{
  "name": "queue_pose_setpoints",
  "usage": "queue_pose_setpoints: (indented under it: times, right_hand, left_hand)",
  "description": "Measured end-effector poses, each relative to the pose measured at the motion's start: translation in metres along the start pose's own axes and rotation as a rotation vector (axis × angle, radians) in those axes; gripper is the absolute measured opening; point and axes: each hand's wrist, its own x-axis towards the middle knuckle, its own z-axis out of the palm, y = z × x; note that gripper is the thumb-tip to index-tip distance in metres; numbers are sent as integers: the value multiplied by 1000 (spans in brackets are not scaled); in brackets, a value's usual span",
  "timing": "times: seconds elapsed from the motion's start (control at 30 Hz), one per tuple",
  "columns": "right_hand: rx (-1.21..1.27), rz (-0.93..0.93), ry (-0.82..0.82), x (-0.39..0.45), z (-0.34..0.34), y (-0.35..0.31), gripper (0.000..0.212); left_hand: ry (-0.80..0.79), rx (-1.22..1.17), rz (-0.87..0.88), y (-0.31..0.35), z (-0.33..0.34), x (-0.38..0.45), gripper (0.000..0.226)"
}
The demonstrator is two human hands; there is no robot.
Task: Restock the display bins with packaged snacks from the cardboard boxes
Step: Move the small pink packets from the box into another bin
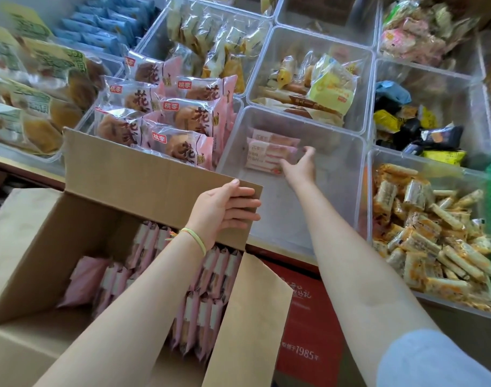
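Observation:
An open cardboard box (43,247) stands at the lower left, packed with upright pink snack packs (205,297). My left hand (224,209) grips the edge of the box's far flap (144,174). A nearly bare clear bin (336,196) sits just beyond the box. A few pink packs (266,152) lie at its far left. My right hand (301,164) reaches into that bin, fingers curled under the nearest pink pack, thumb spread out to the right.
Clear bins surround the bare one: pink bread packs (169,121) to its left, yellow pastries (322,85) behind, orange-and-white snack bars (423,238) to its right, dark and yellow packs (406,127) at the back right. A red box (303,325) stands under the counter edge.

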Motion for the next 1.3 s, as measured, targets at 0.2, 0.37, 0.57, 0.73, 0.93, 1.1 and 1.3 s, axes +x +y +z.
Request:
queue_pose_setpoints:
  times: [0.2,0.37,0.57,0.73,0.93,1.1,1.3]
  right_hand:
    - [21,-29,-32,-11,-10,4,34]
    - [113,-97,-14,-61,-37,-25,14]
    - [246,-336,-157,-213,-61,-76,21]
    - [205,-282,-377,-305,-9,-80,28]
    - [-101,172,-568,-313,141,-17,17]
    - [-173,207,-542,-309,216,-8,46]
    - [-271,90,-490,-287,272,-20,46]
  left_hand:
    - [4,-1,12,-1,1,0,37]
    - [-6,-10,16,0,1,-5,36]
    - [-15,28,18,-10,-23,-38,33]
    - [121,100,30,-45,-88,-73,22]
    - [278,1111,72,-106,-199,-103,26]
    - [352,1412,280,-127,-272,-130,55]
    - [362,1434,313,-139,-318,-129,56]
